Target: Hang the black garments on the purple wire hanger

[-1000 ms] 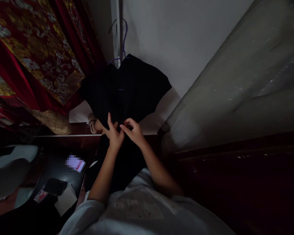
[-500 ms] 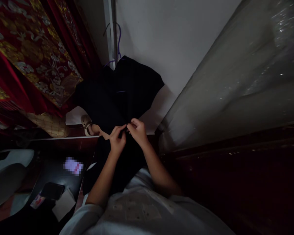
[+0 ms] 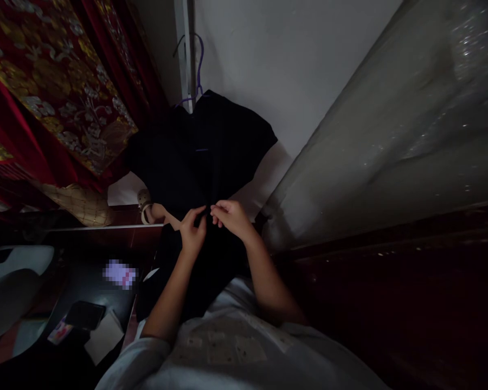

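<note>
A black short-sleeved garment (image 3: 239,130), which looks like a shirt, hangs from a purple hanger (image 3: 199,67) against the wall. At its lower front, my left hand (image 3: 192,232) pinches the dark cloth between thumb and forefinger. Close beside it, my right hand (image 3: 230,216) has its fingers curled and pressed together at the same spot on the shirt. The fingertips of the two hands nearly meet. Whatever small detail lies between them is too dark to make out.
Red cloth with gold and silver embroidery (image 3: 61,81) hangs at the left. A plastic-wrapped grey bulk (image 3: 361,151) leans at the right. A dark surface at lower left bears a phone (image 3: 85,315), a blurred lit screen (image 3: 121,273) and white paper (image 3: 104,337). A clog (image 3: 145,207) shows beyond.
My right hand has turned slightly, its fingers folding inward and drawing a little to the right. My left hand keeps its pinch, shifted slightly left. The shirt hangs much as before.
</note>
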Demonstrator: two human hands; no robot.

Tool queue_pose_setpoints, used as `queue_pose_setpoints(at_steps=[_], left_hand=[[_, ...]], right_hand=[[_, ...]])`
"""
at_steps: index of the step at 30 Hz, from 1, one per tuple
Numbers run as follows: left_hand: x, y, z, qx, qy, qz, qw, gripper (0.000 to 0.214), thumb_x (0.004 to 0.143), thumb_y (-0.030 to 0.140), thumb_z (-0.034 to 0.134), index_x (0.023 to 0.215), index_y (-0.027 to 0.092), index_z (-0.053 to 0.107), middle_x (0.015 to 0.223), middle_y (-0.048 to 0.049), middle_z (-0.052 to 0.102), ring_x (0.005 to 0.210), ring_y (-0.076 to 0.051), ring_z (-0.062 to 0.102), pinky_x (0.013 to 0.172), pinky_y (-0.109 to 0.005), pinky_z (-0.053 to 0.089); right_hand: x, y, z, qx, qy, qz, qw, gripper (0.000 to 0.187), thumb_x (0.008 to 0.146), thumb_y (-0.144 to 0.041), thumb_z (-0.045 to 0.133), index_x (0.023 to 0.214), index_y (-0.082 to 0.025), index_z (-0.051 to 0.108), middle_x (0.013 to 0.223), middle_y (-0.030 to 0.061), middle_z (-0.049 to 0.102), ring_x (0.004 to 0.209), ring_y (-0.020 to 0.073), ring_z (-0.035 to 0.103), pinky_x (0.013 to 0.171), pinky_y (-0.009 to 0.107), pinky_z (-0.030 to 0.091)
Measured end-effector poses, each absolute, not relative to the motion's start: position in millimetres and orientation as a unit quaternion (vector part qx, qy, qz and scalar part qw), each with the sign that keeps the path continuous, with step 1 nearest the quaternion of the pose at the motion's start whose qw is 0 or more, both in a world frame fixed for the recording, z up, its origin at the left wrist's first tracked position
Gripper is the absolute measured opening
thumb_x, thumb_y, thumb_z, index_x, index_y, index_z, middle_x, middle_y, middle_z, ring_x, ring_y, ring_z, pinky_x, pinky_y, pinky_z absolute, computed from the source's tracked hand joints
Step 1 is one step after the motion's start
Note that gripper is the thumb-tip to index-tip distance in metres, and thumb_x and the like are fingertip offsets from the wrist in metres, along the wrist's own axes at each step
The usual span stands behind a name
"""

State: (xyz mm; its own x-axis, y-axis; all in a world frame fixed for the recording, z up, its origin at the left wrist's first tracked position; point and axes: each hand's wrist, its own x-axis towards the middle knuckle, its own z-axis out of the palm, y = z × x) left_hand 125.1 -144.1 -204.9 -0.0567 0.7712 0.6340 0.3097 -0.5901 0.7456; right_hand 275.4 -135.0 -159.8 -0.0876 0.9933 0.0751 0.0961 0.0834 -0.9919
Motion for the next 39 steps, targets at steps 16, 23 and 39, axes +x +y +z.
queue_pose_setpoints(at_steps=[16,23,39], left_hand=[[129,-149,-205,0.694,0.396,0.562,0.212,0.020,0.104,0.021,0.051,0.118,0.017,0.064,0.107,-0.0094,0.072,0.099,-0.019,0.070,0.089,-0.032,0.056],[129,-148,-202,0.661,0.430,0.583,0.196,0.010,0.099,0.019,0.056,0.097,0.018,0.065,0.088,-0.0051,0.068,0.082,-0.017,0.066,0.075,-0.028,0.052],[114,-117,-183,0.721,0.455,0.456,0.254,0.009,0.090,0.010,0.061,0.090,0.018,0.059,0.079,-0.0012,0.063,0.073,-0.016,0.061,0.070,-0.026,0.046]], right_hand=[[255,-138,-150,-0.461,-0.362,0.601,0.543,0.027,0.061,-0.042,0.071,0.070,-0.016,0.066,0.050,-0.0002,0.059,0.038,0.0063,0.044,0.037,0.019,0.024],[253,-143,-150,-0.445,-0.380,0.608,0.537,0.020,0.060,-0.037,0.066,0.061,-0.017,0.060,0.048,-0.0040,0.049,0.038,0.0040,0.035,0.038,0.019,0.018],[258,-17,-5,-0.361,-0.416,0.519,0.654,0.036,0.100,-0.032,0.055,0.068,-0.018,0.045,0.049,-0.0108,0.023,0.037,0.0005,0.022,0.037,0.013,0.015]])
